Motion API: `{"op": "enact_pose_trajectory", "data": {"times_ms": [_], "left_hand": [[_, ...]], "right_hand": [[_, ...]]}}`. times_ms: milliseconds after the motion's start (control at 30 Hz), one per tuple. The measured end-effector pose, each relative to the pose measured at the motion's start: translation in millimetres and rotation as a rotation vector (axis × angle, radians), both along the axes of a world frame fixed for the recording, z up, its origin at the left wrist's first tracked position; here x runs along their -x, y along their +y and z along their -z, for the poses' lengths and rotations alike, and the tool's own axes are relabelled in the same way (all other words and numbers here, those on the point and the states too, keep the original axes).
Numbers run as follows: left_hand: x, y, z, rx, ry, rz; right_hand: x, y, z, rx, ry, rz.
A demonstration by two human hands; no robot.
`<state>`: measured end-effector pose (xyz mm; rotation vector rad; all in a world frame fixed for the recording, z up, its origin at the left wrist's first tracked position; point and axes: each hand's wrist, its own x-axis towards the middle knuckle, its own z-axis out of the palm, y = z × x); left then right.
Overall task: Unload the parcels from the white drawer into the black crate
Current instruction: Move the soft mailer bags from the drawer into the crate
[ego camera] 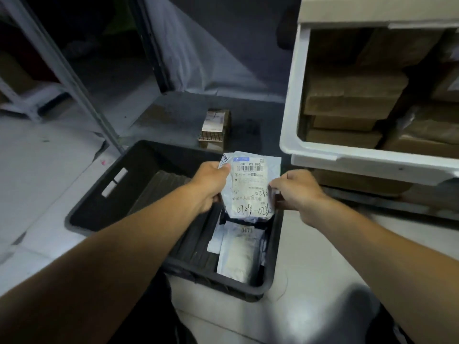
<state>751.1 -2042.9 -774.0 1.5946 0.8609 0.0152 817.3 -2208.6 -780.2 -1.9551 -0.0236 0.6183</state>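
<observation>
Both hands hold one grey mailer parcel [250, 187] upright over the black crate [99, 194], its printed label and handwritten numbers facing the person. The left hand [211, 186] grips the parcel's left edge, thumb curled over the upper corner at about ten o'clock on the bag. The right hand [296, 191] pinches the right edge lower down, at about four o'clock, its fingers curled round the plastic. The parcel hangs above the crate's far right part, its lower edge dipping just below the rim.

The crate sits on the pale floor [44, 175] in front of the person. Inside it, at five o'clock from the held parcel, a second white parcel [238, 254] leans against the crate's right wall, a number printed at its top. The rest of the crate floor shows ribbed and dark.

At two o'clock from the hands the white drawer [293, 100] stands pulled open, near the crate but apart from it. Brown cardboard parcels [352, 95] are stacked inside, filling it to the front wall, with some wrapped in clear plastic at the right.

At twelve o'clock, beyond the crate, a small brown box [214, 127] with a white label stands on a dark floor mat [173, 112]. At ten o'clock a grey metal post [74, 78] slants up past the crate's far corner.
</observation>
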Motion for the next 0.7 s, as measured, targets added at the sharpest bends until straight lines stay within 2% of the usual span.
{"op": "enact_pose_trajectory", "data": {"times_ms": [133, 367, 567, 700], "left_hand": [[5, 13, 52, -0.015, 0.125, 0.086], [6, 40, 120, -0.162, 0.361, 0.356], [11, 53, 168, -0.157, 0.494, 0.488], [11, 49, 185, -0.097, 0.514, 0.536]], "right_hand": [[7, 16, 34, 0.244, -0.020, -0.079], [12, 50, 96, 0.520, 0.012, -0.306], [17, 69, 119, 0.754, -0.044, -0.591], [24, 72, 137, 0.872, -0.035, -0.762]]}}
